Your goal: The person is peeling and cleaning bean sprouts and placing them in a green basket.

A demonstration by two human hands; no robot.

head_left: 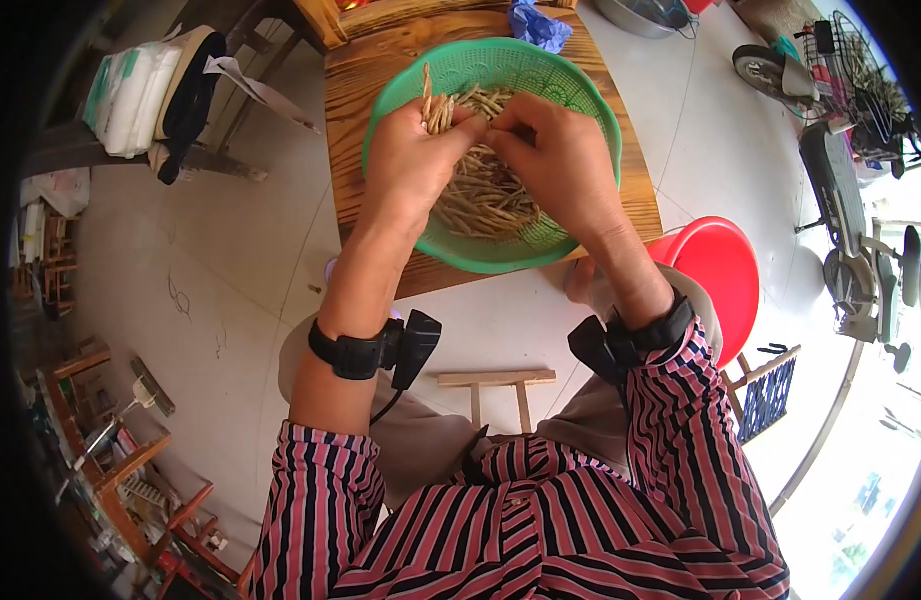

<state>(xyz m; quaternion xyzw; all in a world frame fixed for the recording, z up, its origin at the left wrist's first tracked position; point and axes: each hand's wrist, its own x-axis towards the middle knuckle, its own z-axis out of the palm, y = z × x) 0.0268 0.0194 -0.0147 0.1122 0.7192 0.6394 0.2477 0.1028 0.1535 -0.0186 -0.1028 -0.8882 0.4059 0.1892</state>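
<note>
Over a green plastic basket (498,265) my two hands meet, thumb tips almost touching. My left hand (412,154) is closed around a small bunch of dried bean pods (439,115), and one pod sticks up past the fingers. My right hand (562,157) pinches at the tip of the left thumb, apparently on a pod that the fingers mostly hide. Below the hands lies a heap of tan, slender dried pods (479,202), with some dark reddish bits among them. The basket stands on a wooden bench or chair seat (346,150).
Crumpled blue plastic (539,28) lies behind the basket. Beside my right knee stands a red bucket (719,277). A metal basin (644,16) and an electric scooter (835,180) are farther right. At left are a packet of white paper (130,101) and a broom (153,386).
</note>
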